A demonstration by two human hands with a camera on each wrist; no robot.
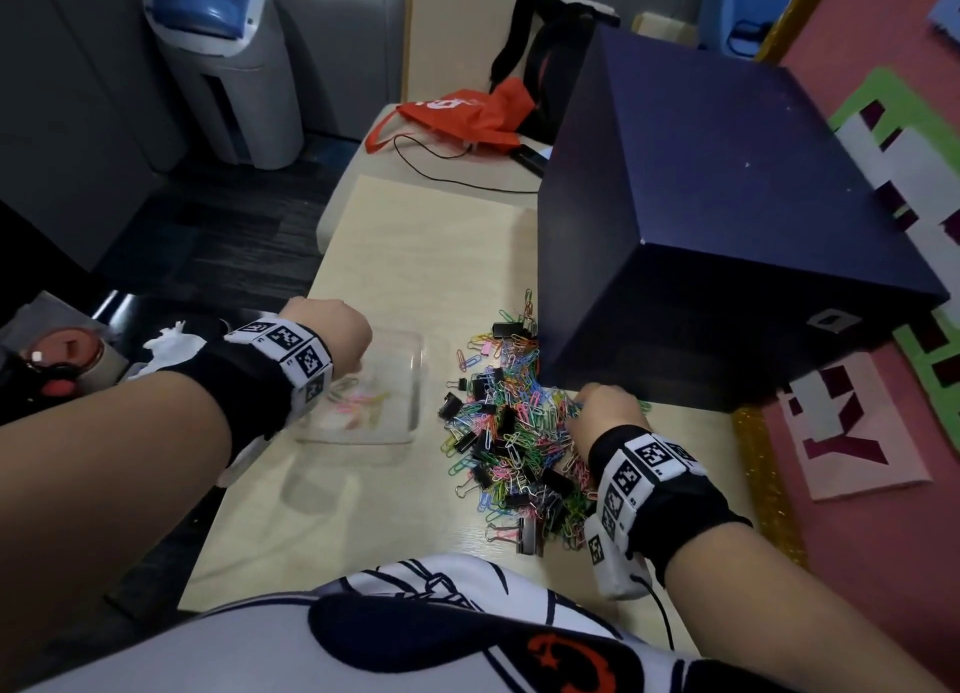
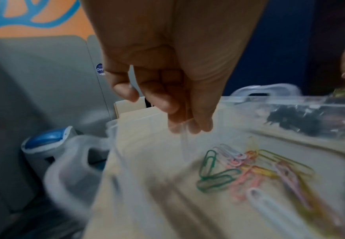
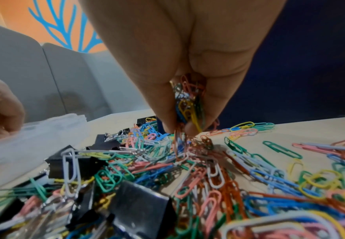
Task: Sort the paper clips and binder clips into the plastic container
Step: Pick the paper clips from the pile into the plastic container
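A clear plastic container (image 1: 417, 380) (image 2: 114, 129) lies on the table left of centre, with several coloured paper clips (image 1: 358, 401) (image 2: 239, 166) inside. My left hand (image 1: 353, 349) (image 2: 187, 127) hovers over it, fingertips bunched around a pale, blurred paper clip (image 2: 184, 145) that hangs down from them. To the right spreads a pile of coloured paper clips (image 1: 514, 432) (image 3: 187, 169) mixed with black binder clips (image 1: 506, 330) (image 3: 145, 210). My right hand (image 1: 597, 412) (image 3: 185, 127) dips into the pile's right side and pinches a bunch of paper clips (image 3: 190, 103).
A big dark blue box (image 1: 701, 225) stands right behind the pile. An orange bag (image 1: 467, 115) and a black cable (image 1: 447, 173) lie at the table's far end. A grey bin (image 1: 228, 69) stands on the floor left, with clutter (image 1: 67, 360) nearer.
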